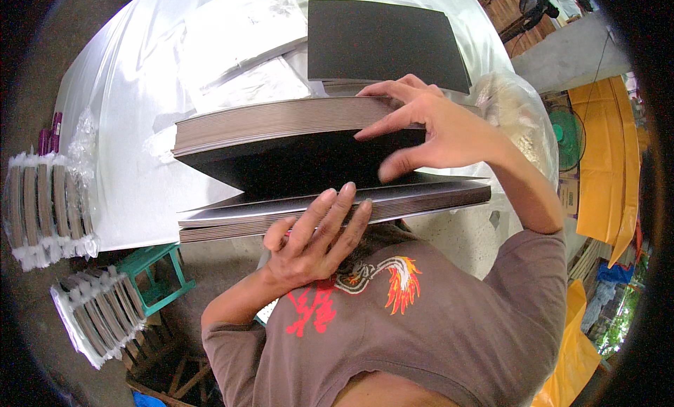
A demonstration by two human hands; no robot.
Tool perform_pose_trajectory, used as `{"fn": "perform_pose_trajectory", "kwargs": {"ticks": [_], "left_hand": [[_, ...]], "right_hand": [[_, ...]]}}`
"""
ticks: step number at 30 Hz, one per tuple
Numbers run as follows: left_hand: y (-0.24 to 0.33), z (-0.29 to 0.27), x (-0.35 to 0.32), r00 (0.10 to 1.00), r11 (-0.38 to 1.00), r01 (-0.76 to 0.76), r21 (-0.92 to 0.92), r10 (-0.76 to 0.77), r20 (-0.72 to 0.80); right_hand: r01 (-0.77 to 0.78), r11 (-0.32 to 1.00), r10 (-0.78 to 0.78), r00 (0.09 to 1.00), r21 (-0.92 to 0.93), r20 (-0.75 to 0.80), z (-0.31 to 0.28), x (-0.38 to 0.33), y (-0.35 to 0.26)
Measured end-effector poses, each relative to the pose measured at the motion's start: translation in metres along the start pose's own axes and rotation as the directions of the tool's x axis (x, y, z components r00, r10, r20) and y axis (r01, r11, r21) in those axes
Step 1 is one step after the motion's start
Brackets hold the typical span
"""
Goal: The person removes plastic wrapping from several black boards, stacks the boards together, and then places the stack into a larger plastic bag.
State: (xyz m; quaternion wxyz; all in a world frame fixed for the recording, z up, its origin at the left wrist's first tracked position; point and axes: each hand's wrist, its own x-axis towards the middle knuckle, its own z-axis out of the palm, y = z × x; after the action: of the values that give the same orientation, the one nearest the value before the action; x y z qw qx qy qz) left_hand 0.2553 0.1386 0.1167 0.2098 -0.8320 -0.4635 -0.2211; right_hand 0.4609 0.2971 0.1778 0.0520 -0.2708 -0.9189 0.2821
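Observation:
A thick book (267, 123) with black pages and grey-brown page edges lies before me, parted into an upper and a lower block. My right hand (435, 123) grips the upper block at its right part, some fingers over the top. Its thumb reaches into the dark gap between the blocks. My left hand (316, 238) holds the near edge of the lower block, with spread fingertips over its edge. Part of its palm is out of sight below the book. Beyond it, another black-covered book or stack (379, 42) rests on the table.
White plastic sheeting covers the table (126, 126). White wrapped packets (239, 49) lie on its far side, and a clear plastic bag (516, 116) on the right. Bundled blocks (49, 207) stand at left, with more bundles (102, 312) near a green stool (158, 277). A green fan (565, 133) is at right.

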Motion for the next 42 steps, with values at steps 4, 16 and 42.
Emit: {"fn": "perform_pose_trajectory", "kwargs": {"ticks": [4, 16, 42], "left_hand": [[0.0, 0.003, -0.001, 1.0, 1.0, 0.017, -0.008, -0.017, -0.018], [0.002, 0.017, -0.007, 0.98, 0.998, 0.007, 0.065, 0.006, -0.197], [-0.006, 0.003, -0.003, 0.996, 0.996, -0.088, 0.014, 0.088, 0.0]], "right_hand": [[0.001, 1.0, 0.0, 1.0, -0.028, 0.025, -0.002, -0.002, -0.004], [-0.001, 0.997, -0.003, 0.999, 0.079, 0.048, -0.002, 0.0, 0.004], [-0.02, 0.999, 0.022, 0.999, -0.046, 0.041, -0.002, 0.0, 0.002]]}}
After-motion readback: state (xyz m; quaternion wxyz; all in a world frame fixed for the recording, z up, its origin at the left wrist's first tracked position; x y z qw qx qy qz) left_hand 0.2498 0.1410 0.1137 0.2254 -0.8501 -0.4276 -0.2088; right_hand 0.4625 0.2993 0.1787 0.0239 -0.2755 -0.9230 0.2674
